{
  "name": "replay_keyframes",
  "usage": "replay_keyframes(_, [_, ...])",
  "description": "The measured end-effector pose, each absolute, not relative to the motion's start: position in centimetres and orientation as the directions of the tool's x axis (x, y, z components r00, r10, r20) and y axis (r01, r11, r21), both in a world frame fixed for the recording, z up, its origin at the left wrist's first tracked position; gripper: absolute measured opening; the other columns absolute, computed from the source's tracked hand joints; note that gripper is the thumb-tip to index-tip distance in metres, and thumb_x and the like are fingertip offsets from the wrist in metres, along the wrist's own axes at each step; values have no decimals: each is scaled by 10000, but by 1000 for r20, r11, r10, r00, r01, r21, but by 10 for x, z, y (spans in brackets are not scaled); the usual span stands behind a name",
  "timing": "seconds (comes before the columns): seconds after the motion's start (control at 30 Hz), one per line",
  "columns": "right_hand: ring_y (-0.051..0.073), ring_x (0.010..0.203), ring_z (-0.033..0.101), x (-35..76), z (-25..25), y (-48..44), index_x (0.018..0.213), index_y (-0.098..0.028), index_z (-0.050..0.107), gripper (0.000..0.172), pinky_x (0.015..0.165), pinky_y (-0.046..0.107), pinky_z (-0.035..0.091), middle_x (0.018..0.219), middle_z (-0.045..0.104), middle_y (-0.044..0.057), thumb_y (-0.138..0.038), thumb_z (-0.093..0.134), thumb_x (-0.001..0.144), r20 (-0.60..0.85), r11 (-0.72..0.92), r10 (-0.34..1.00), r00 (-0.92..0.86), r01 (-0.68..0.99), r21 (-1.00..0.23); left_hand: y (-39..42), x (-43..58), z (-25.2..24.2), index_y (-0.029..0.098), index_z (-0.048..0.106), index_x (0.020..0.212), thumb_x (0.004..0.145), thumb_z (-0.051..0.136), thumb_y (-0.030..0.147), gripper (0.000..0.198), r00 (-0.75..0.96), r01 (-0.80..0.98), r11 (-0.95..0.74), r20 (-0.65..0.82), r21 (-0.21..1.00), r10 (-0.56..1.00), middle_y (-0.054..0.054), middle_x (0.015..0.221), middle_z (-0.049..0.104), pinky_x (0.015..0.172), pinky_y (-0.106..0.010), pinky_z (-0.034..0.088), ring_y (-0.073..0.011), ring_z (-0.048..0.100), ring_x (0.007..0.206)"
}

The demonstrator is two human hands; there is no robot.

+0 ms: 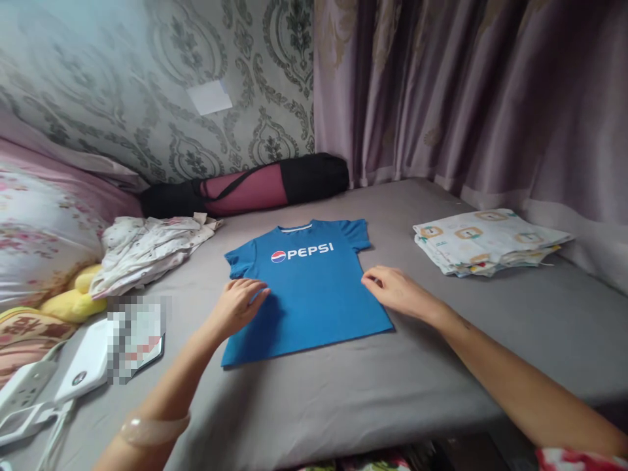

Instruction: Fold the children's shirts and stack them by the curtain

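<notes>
A blue short-sleeved T-shirt (314, 301) lies spread flat on the bed, its collar away from me and white PEPSI lettering with a round logo across the chest. My left hand (240, 304) is over the shirt's left side below the sleeve, fingers stretched toward the middle and the thumb a little apart from them. It casts a shadow on the cloth. At the opposite side edge, my right hand (392, 288) has its thumb and fingertips pinched together on the fabric. A pale bangle (154, 428) circles my left wrist.
Folded printed cloths (490, 239) are stacked at right. A crumpled white garment (152, 248), a yellow plush (73, 301), a white power bank (91, 360) and a power strip (24, 386) with cables lie left. A long black-and-maroon bag (250, 186) rests against the wall.
</notes>
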State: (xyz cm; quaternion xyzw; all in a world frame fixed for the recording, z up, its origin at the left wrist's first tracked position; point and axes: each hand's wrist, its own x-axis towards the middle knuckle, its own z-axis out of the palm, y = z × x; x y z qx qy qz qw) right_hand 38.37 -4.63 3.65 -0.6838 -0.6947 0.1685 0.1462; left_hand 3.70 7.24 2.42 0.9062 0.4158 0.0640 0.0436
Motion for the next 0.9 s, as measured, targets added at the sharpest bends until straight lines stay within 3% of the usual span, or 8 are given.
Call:
replay_keyframes(0.13, [264, 916, 660, 382, 23, -25, 926, -142, 668, 351, 731, 324, 411, 972, 709, 151, -352, 390, 965, -94, -260, 965, 244, 932, -254, 95, 115, 34, 213, 649, 1121, 950, 384, 412, 372, 736, 603, -740, 151, 299, 660, -78, 1088, 704, 873, -302, 475, -211, 650, 1000])
replay_keyframes(0.33, [280, 932, 668, 379, 10, -33, 946, -167, 648, 330, 677, 321, 377, 968, 709, 141, -408, 422, 953, -169, -298, 950, 264, 928, -224, 124, 243, 39, 146, 694, 1027, 908, 465, 286, 293, 814, 489, -758, 87, 432, 574, -70, 916, 716, 744, -241, 473, -179, 656, 836])
replay_keyframes(0.5, [274, 895, 674, 379, 15, -47, 880, -188, 647, 330, 633, 310, 344, 923, 712, 117, -445, 448, 932, -213, -265, 954, 212, 927, -265, 146, 324, 34, 124, 696, 1038, 894, 502, 250, 272, 744, 611, -687, 10, 393, 668, -92, 986, 705, 790, -231, 461, -188, 646, 919])
replay_keyframes(0.77, [230, 811, 658, 379, 29, -67, 752, -213, 606, 282, 588, 282, 261, 831, 703, 60, -443, 512, 887, -241, -118, 970, 27, 921, -371, 159, 383, 10, 119, 654, 1136, 841, 588, 438, 440, 530, 817, -493, -53, 300, 846, -192, 1241, 584, 955, -326, 445, -285, 541, 1175])
replay_keyframes(0.9, [221, 818, 640, 377, 38, -73, 766, -208, 572, 246, 604, 283, 249, 846, 686, 53, -419, 526, 884, -226, -86, 974, -12, 904, -419, 162, 394, 8, 97, 654, 1154, 871, 538, 318, 378, 473, 856, -438, -77, 276, 877, -219, 1299, 530, 965, -326, 452, -293, 524, 1198])
